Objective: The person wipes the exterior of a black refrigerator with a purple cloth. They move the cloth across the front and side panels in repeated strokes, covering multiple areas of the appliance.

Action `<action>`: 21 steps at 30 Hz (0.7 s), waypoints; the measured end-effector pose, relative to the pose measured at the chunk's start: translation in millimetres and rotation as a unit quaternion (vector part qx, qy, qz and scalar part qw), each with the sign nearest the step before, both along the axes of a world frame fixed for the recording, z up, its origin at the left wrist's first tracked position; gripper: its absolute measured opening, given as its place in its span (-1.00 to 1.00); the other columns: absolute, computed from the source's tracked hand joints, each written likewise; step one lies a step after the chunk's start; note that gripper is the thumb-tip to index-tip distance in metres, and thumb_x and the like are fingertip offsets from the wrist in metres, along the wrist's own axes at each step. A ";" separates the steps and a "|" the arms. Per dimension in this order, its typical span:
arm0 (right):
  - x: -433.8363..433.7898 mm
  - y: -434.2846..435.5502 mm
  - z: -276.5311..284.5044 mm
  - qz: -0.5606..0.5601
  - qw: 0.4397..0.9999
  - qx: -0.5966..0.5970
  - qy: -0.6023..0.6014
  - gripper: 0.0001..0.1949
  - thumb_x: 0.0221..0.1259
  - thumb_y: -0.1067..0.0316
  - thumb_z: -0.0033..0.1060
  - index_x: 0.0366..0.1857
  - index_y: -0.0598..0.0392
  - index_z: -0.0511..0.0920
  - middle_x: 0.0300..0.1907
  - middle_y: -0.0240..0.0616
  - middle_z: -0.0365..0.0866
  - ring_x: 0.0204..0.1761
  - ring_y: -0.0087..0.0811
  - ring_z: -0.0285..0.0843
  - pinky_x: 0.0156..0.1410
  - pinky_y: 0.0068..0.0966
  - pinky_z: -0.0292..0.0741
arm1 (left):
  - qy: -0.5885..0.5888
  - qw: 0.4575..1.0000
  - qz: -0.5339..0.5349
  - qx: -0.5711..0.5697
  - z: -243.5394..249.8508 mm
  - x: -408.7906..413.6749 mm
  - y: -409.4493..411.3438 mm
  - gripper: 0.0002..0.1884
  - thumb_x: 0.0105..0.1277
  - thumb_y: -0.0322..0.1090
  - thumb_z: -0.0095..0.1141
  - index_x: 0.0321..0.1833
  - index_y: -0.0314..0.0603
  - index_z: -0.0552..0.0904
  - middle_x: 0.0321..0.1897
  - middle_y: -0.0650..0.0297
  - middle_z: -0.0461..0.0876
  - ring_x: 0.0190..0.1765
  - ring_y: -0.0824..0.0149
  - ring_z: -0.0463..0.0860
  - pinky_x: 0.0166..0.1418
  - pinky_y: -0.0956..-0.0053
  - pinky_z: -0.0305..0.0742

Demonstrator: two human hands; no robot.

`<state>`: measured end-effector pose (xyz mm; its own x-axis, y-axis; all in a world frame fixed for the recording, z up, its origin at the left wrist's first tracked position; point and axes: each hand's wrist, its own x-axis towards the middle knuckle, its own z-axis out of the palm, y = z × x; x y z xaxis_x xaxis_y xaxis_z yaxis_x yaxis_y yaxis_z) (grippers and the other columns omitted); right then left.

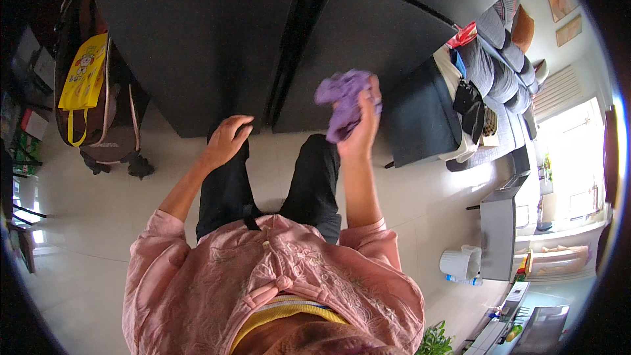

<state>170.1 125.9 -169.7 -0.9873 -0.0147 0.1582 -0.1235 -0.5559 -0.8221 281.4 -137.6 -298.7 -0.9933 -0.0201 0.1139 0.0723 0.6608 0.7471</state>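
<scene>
A crumpled purple cloth [344, 101] is bunched in my right hand [362, 121], which is raised in front of the right-hand dark door panel [374, 24] of a large black cabinet or refrigerator. My left hand [228, 140] hangs over my left knee, its fingers loosely bent and apart, with nothing in it. In front of it stands the left dark panel [197, 44], and a dark vertical gap [300, 34] runs between the two panels. Whether the cloth touches the panel, I cannot tell.
At left stands a wheeled dark bag [111, 133] with a yellow bag [85, 71] on it. A grey sofa [493, 69] with cushions and clothes is at right. Farther off are a white waste bin [459, 262], a grey cabinet [498, 236] and a green plant [436, 339].
</scene>
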 end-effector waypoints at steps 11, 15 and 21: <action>-191.0 -75.5 136.3 -0.409 0.533 0.450 0.588 -0.43 0.27 -0.16 0.30 0.36 -0.40 0.45 0.53 -0.23 0.28 0.59 0.00 0.09 0.62 0.19 -0.13 | -0.018 0.959 0.135 -0.248 -56.2 4.4 16.0 -0.35 0.25 -0.08 0.35 0.42 0.05 0.51 0.54 0.14 0.23 0.56 -0.12 0.19 0.44 -0.19 0.30; -215.3 -85.6 125.8 -0.414 0.532 0.406 0.617 -0.52 0.17 -0.20 0.36 0.21 -0.53 0.58 0.46 -0.41 0.41 0.45 -0.15 0.26 0.61 0.28 -0.18 | -0.108 0.956 0.133 -0.237 -44.4 13.3 23.7 -0.38 0.26 0.01 0.31 0.38 0.02 0.56 0.49 0.14 0.31 0.51 -0.06 0.25 0.41 -0.14 0.32; -243.2 -39.1 180.6 -0.450 0.486 0.381 0.644 -0.56 0.27 0.00 0.34 0.24 -0.39 0.58 0.47 -0.33 0.41 0.51 -0.17 0.27 0.67 0.13 -0.16 | -0.130 0.951 0.128 -0.250 -42.5 18.1 40.3 -0.56 0.37 0.02 0.21 0.19 -0.05 0.68 0.23 0.18 0.60 0.33 0.01 0.47 0.36 -0.09 0.35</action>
